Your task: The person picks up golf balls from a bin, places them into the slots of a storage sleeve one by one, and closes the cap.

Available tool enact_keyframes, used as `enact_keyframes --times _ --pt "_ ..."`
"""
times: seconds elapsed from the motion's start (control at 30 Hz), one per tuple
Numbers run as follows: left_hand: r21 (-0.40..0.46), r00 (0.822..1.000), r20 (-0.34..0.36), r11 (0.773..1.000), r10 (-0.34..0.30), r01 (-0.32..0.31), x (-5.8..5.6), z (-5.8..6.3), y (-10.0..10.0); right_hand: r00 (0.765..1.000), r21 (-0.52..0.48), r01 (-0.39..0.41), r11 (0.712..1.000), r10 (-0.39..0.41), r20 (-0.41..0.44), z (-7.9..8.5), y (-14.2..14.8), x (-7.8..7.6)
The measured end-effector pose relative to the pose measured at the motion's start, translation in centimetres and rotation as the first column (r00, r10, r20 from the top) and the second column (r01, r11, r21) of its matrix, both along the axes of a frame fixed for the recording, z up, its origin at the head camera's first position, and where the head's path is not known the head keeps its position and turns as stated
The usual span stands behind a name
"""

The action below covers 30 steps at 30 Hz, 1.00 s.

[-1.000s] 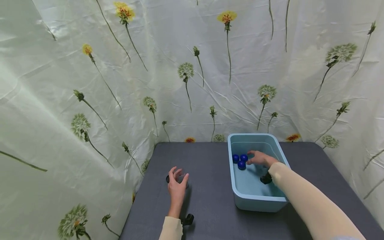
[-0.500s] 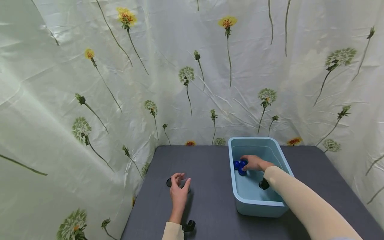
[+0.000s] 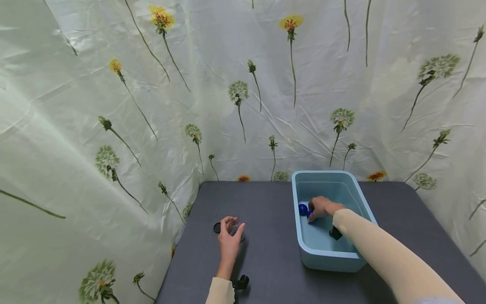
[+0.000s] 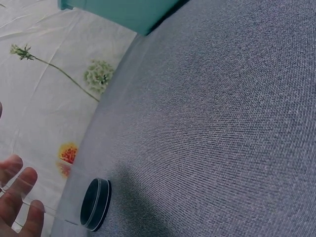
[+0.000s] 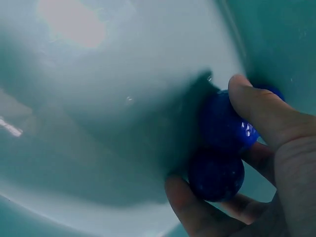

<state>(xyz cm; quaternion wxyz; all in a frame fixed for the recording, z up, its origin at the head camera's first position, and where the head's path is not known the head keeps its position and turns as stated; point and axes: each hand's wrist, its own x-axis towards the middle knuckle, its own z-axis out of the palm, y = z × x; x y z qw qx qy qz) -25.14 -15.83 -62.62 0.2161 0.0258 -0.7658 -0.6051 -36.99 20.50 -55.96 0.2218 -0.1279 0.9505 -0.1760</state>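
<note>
My left hand (image 3: 229, 242) is curved round a clear see-through cylinder, whose faint edges run from the fingers to a black round end (image 4: 96, 204) near the table. Its exact tilt is hard to make out. Inside the light blue bin (image 3: 329, 254), my right hand (image 3: 322, 207) reaches down to several shiny blue balls. The right wrist view shows the thumb on one blue ball (image 5: 224, 123) and fingers around a second blue ball (image 5: 216, 175) touching it. A third blue ball (image 5: 270, 92) is partly hidden behind the thumb and sits by the bin wall.
The dark grey table (image 3: 262, 211) carries the bin at its right and the cylinder at its left. A white curtain (image 3: 212, 105) printed with dandelions hangs behind and at the sides. The bin's high rim surrounds my right forearm.
My right hand has moved left inside the bin onto the blue balls, and its fingers have closed round them. My left hand stays almost in place at the cylinder.
</note>
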Motion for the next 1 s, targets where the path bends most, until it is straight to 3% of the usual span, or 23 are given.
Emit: enact_keyframes --times 0.2,0.33,0.7,1.0 --pt "0.026 1.000 0.022 0.999 -0.019 0.018 0.5 -0.1 0.2 0.987 0.029 0.134 0.991 -0.136 0.083 -0.7 0.9 0.5" --pt "0.043 0.999 0.032 0.999 -0.028 0.027 0.7 -0.2 0.2 0.986 0.022 0.144 0.989 -0.145 0.084 -0.5 1.6 0.9" --pt "0.026 0.999 -0.004 0.998 -0.048 0.048 1.4 -0.2 -0.1 0.999 0.007 0.040 0.999 -0.040 0.007 1.2 3.3 1.6" --pt "-0.048 1.000 -0.023 0.999 -0.022 0.020 2.3 1.3 0.2 0.998 -0.028 -0.055 0.998 0.055 -0.029 3.5 4.0 2.0"
